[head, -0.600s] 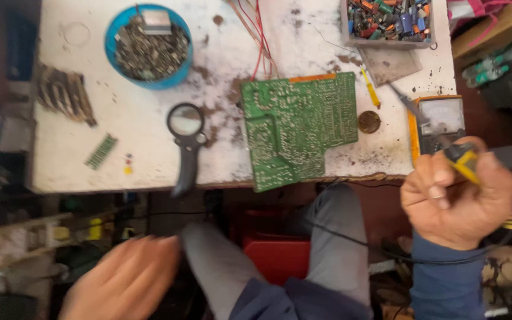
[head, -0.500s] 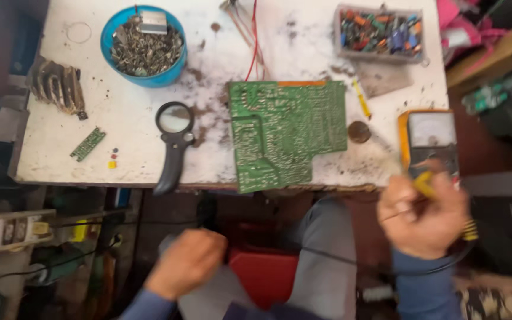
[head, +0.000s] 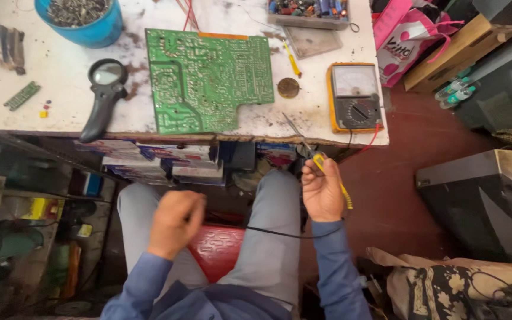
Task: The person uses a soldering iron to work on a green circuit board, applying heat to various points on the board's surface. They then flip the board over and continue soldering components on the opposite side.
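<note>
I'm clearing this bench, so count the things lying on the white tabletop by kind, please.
Green circuit boards: 2, large, small strip
Magnifying glass: 1
Analog meter: 1
Blue bowl: 1
Parts tray: 1
Round brown disc: 1
Total: 7

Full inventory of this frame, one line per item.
circuit board: 1, green, bench centre
magnifier: 1, black, left of board
bowl: 1, blue, bench top left, holds grey scrap
multimeter: 1, orange-edged, bench right
coin-like disc: 1, brown, between board and multimeter
parts tray: 1, grey, top edge
stool: 1, red, between the knees
yellow-handled tool: 1, in right hand
left hand: closed, over lap
right hand: grip on tool
</note>
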